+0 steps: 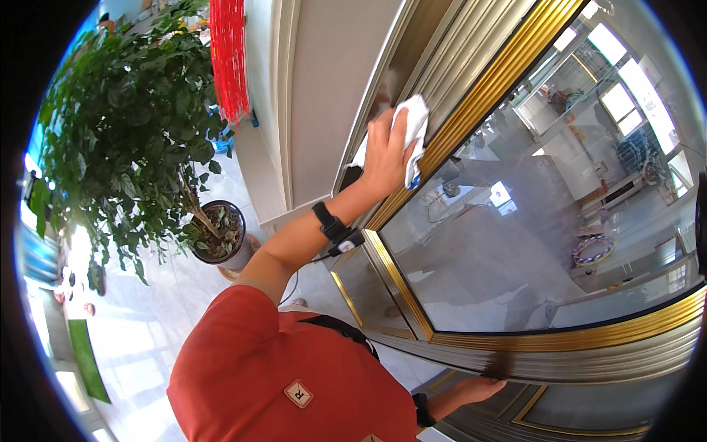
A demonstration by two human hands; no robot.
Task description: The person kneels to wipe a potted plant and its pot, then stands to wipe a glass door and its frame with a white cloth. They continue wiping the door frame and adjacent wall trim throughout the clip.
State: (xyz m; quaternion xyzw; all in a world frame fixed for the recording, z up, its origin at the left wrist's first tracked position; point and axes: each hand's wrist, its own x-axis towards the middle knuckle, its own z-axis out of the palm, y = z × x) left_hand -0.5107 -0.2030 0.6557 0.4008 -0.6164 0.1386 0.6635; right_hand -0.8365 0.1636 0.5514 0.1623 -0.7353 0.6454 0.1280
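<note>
My left hand (386, 157) presses a crumpled white cloth (415, 119) against the ribbed metal frame (442, 72) of a glazed door, beside its gold-coloured trim (497, 72). The fingers are spread over the cloth, and a small blue patch shows at its lower corner. A large glass pane (486, 265) lies to the right of that hand and reflects a room. Lower down, my right hand (469, 391) is at the bottom-most visible edge of the door frame, touching or very close to it. Its grip there is not clear.
A leafy potted tree (127, 110) stands on the tiled floor at left, in a dark-rimmed pot (243, 226). Red tassels (229, 61) hang near the wall panel (331, 83). A cable (295, 282) runs from the left wrist device (345, 243). Another gold-trimmed panel (596, 406) is below the door.
</note>
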